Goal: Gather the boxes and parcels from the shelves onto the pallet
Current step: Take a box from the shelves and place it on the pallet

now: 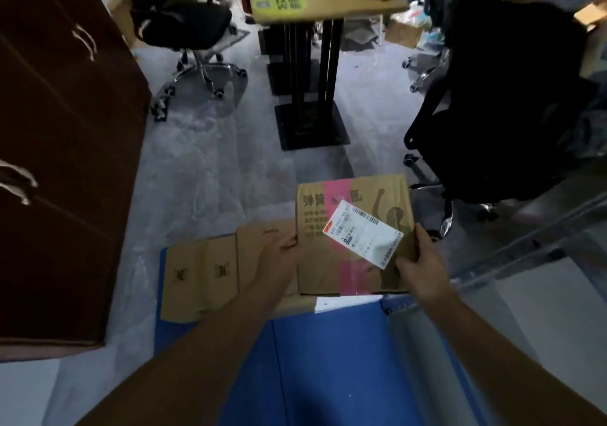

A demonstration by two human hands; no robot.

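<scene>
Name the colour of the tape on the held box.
Pink tape across the brown box; head view.

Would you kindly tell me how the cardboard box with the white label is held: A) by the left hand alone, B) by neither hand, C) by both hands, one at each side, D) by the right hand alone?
C: the left hand grips the labelled box at its left edge and the right hand at its right edge.

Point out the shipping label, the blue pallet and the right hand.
shipping label (363,233), head view, middle of the white sheet.
blue pallet (328,360), head view, bare top surface.
right hand (420,261), head view, back of the hand.
</scene>
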